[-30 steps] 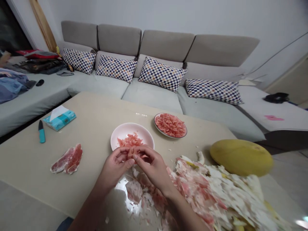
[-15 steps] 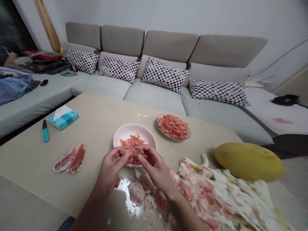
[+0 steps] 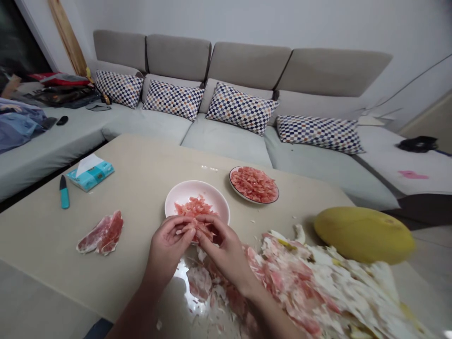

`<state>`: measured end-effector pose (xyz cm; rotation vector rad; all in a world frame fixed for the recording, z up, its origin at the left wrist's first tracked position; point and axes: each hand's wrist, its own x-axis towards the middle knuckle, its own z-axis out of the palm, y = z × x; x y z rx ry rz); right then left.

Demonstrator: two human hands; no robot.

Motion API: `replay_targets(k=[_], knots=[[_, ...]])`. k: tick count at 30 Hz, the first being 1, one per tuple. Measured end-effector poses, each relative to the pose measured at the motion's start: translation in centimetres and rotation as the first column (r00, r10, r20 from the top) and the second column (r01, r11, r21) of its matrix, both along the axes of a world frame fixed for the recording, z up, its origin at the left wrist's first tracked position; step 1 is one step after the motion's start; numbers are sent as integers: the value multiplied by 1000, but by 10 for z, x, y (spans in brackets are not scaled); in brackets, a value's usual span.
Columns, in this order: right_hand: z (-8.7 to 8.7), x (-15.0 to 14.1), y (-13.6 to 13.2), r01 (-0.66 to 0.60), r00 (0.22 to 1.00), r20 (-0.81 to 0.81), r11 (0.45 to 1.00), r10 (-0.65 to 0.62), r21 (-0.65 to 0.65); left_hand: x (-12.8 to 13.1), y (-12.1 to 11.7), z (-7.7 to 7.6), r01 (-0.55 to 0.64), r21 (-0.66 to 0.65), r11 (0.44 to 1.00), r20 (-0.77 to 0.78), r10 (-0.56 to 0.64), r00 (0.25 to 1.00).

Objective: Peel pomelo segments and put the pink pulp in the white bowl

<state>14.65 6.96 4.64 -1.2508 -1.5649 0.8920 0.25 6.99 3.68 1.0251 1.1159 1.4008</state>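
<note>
on the table (image 3: 148, 160), the bowl (image 3: 219, 202) sits between the knife (image 3: 64, 194), left, and the plate (image 3: 243, 195), right.

A lone head view, forward and down, hands (image 3: 168, 245) (image 3: 224, 245) close, sofa (image 3: 226, 137) beyond the table (image 3: 141, 172)

Across the back runs a plain, pale grey wall (image 3: 247, 19), a thin dark cable (image 3: 416, 78) slanting over its right side. Below it, here's a long sofa with pale grey-green seats (image 3: 226, 141), four taupe fabric backrests (image 3: 250, 66) lined up along it, four multicoloured checkered pillows (image 3: 242, 108) leaning in a row! In front, a glossy beige table (image 3: 148, 162) catches small glints of light (image 3: 209, 167). Far left, a dark panel (image 3: 17, 42) beside a tan hanging strip (image 3: 67, 36); over at right, grey floor (image 3: 436, 245) shows.
</note>
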Motion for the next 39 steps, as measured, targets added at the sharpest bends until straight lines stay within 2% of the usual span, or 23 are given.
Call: replay_targets(k=[3, 7, 14, 17, 19, 21, 24, 27, 31, 34, 39], knots=[[-2, 0, -1, 3, 997, 79, 996, -11, 91, 2, 0, -4, 41, 55, 998, -1, -41, 999], [-4, 0, -3, -4, 988, 153, 981, -26, 196, 6, -4, -8, -8, 128, 992, -42, 14, 999], [0, -2, -8, 28, 980, 186, 973, -73, 231, 12, -14, -6, -39, 188, 981, -127, 63, 990], [2, 1, -6, 71, 981, 158, 971, -109, 228, 9, -13, -1, -87, 143, 986, -93, 100, 991], [2, 5, -2, 105, 986, 110, 978, -126, 181, 5, -10, 4, -111, 29, 993, -28, 112, 993], [2, 9, 1, 104, 994, 4, 992, -105, 69, -1, -5, 7, -53, -104, 993, 64, 60, 996], [3, 12, 2, 0, 975, -219, 989, -32, -145, -6, 0, 9, 78, -234, 969, 235, -22, 972], [7, 10, 0, -94, 954, -300, 968, 21, -232, -6, 2, 12, 125, -300, 946, 319, -24, 948], [11, 7, -4, -56, 988, -146, 994, 41, -98, -5, 0, 15, 166, -309, 937, 275, -79, 958], [12, 7, -4, -50, 999, -20, 998, 50, 30, -4, -2, 15, 184, -254, 950, 183, -139, 973], [12, 9, -2, -71, 997, 46, 992, 66, 106, -5, -2, 11, 153, -138, 978, 28, -151, 988]])
